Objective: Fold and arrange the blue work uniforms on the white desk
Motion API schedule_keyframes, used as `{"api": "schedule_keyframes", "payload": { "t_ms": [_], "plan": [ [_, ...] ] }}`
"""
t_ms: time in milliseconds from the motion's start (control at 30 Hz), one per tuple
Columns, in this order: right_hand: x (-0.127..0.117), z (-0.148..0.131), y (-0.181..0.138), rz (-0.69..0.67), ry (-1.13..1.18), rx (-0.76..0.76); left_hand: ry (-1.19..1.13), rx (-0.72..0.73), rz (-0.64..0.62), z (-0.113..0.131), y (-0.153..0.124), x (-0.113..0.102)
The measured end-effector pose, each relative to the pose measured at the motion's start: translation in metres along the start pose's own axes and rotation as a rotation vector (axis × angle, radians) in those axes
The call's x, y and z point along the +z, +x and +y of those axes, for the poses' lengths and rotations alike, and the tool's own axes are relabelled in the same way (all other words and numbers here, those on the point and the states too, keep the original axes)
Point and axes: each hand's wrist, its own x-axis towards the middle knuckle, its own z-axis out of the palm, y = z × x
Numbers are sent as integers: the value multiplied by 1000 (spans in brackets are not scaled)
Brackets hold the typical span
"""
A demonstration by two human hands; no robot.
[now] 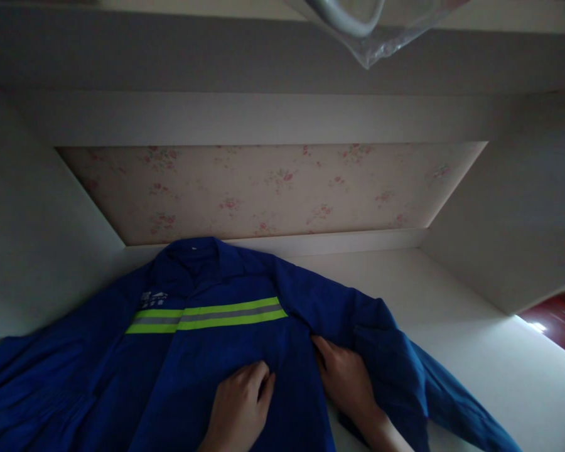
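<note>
A blue work jacket (230,345) lies spread out, front up, with its collar at the far side and its sleeves out to both sides. A yellow-green and grey reflective band (235,314) crosses its chest, and white print (153,299) sits above the band. My left hand (242,402) rests over the jacket's front, fingers curled into a closed shape; their tips are hidden. Below the armpit, my right hand (346,380) is closed on the jacket's side edge, between the body and the sleeve (390,351).
The jacket lies on a white surface (371,270) between a left side panel (37,220) and a right side panel (499,207). Floral wallpaper (273,188) shows at the back. Overhead hangs clear plastic (376,53) with a white curved piece. Reddish floor (558,320) appears at right.
</note>
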Motion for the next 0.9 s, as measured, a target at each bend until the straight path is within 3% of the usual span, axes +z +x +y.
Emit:
{"api": "schedule_keyframes", "payload": {
  "t_ms": [900],
  "plan": [
    [7,5,1,-5,-28,-15,13,24,23,2,-1,-2]
  ]
}}
